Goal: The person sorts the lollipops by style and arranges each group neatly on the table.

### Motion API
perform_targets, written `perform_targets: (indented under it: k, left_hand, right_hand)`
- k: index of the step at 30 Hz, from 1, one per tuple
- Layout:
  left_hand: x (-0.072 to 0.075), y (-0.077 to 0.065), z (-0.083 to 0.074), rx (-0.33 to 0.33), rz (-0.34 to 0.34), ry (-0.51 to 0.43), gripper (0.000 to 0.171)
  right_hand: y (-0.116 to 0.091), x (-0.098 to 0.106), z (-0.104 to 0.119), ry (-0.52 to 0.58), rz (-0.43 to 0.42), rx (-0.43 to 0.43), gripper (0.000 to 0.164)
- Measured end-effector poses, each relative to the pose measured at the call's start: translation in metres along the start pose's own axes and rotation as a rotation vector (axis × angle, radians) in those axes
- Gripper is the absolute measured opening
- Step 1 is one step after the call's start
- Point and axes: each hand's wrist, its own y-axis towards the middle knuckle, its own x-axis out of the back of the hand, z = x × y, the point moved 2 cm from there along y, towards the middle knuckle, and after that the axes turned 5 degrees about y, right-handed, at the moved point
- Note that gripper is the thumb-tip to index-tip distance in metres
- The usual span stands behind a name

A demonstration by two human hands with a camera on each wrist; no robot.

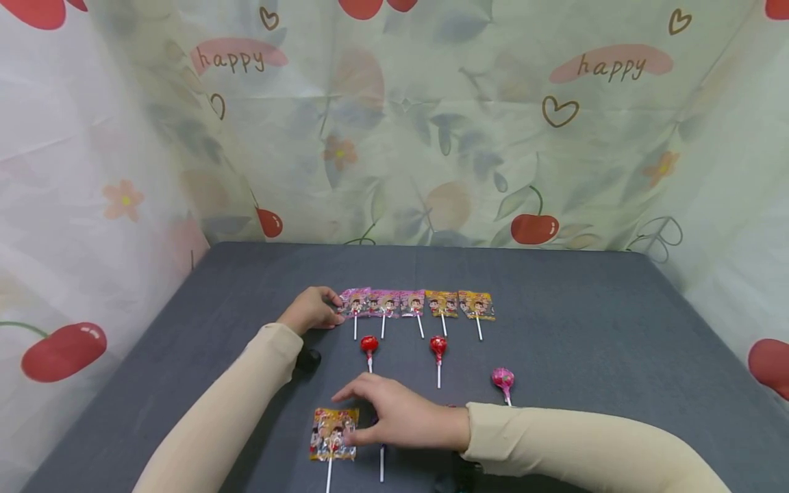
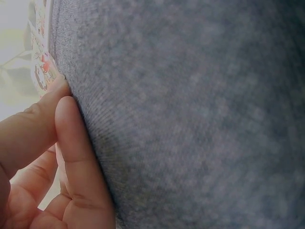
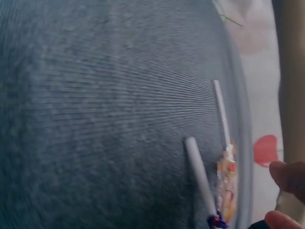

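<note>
At the left end of a row of flat-packet lollipops, my left hand pinches the edge of a pink-wrapped lollipop. In the left wrist view, its fingertips meet the corner of that printed wrapper. My right hand hovers low at the front with fingers spread and nothing held. Its thumb overlaps the right edge of an orange-wrapped lollipop in the head view. Beneath this hand lies a round purple lollipop, mostly hidden, with its white stick showing.
Along the row are more pink-wrapped lollipops and orange-wrapped ones. Two round red lollipops lie in front of the row, and a round pink one is to the right. Printed curtains enclose the grey table.
</note>
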Motion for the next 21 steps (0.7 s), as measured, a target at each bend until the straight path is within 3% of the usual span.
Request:
perform_targets:
  k: [7, 21]
  left_hand:
    - [0.000, 0.002, 0.001, 0.020, -0.008, 0.014, 0.029]
    - [-0.001, 0.005, 0.001, 0.029, -0.009, 0.016, 0.029]
  right_hand:
    - [0.006, -0.010, -0.002, -0.186, -0.010, -0.005, 0.048]
    - [0.007, -0.018, -0.003, -0.280, -0.025, -0.029, 0.057]
